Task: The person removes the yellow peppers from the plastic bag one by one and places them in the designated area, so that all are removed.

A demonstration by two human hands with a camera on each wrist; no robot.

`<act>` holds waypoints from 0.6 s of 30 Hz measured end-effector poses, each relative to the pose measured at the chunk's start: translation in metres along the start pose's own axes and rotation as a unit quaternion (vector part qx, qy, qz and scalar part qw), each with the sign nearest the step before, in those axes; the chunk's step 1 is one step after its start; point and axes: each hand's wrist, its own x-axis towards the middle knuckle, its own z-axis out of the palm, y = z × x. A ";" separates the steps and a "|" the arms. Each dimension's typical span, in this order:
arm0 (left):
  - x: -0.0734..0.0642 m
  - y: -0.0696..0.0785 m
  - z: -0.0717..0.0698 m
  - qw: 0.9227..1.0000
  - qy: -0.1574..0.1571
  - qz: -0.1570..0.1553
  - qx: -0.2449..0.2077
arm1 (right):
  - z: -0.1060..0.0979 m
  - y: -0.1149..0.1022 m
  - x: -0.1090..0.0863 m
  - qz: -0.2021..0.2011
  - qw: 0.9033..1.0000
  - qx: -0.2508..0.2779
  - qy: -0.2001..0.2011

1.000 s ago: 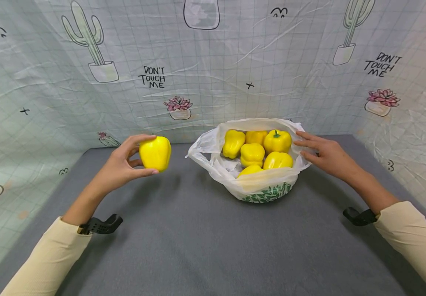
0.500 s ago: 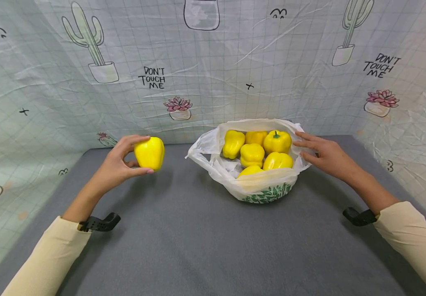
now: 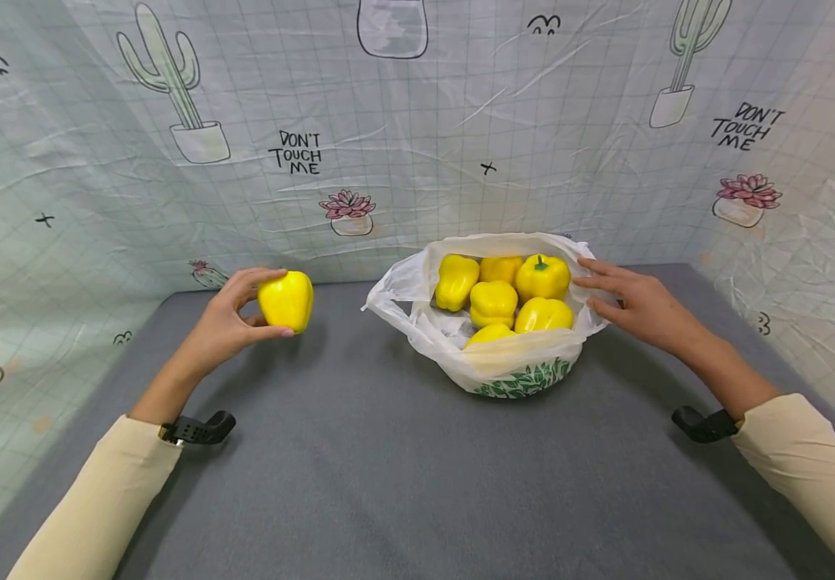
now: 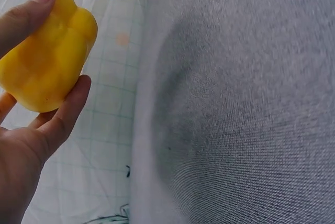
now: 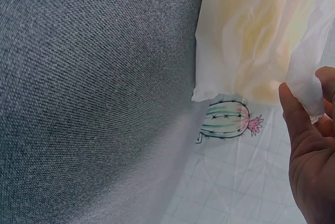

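A yellow bell pepper [image 3: 287,302] is held up by my left hand [image 3: 225,326], thumb below and fingers above, at the left of the table. The left wrist view shows the same pepper [image 4: 52,56] between thumb and fingertips, its shadow falling on the cloth apart from it. A white plastic bag [image 3: 454,366] with green leaf print stands with its mouth spread, right of centre. Several yellow peppers [image 3: 493,304] lie inside it. My right hand [image 3: 645,310] is at the bag's right rim; in the right wrist view the bag's edge [image 5: 309,85] is pinched between thumb and fingers.
A dark grey cloth [image 3: 417,483] covers the table. Behind and at both sides hangs a pale curtain [image 3: 417,121] printed with cacti and writing. Each wrist wears a black camera mount, such as the left mount [image 3: 203,428].
My left hand has shifted a little to the left with the pepper, away from the bag. The right hand and the bag keep their place.
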 end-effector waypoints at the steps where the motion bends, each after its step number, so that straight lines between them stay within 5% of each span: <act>1: 0.001 -0.002 0.000 1.000 0.001 -0.002 0.003 | 0.000 0.000 0.000 -0.001 1.000 0.000 -0.001; 18: 0.013 -0.022 -0.013 0.995 0.022 -0.099 -0.010 | -0.001 0.001 0.001 -0.004 1.000 0.002 -0.003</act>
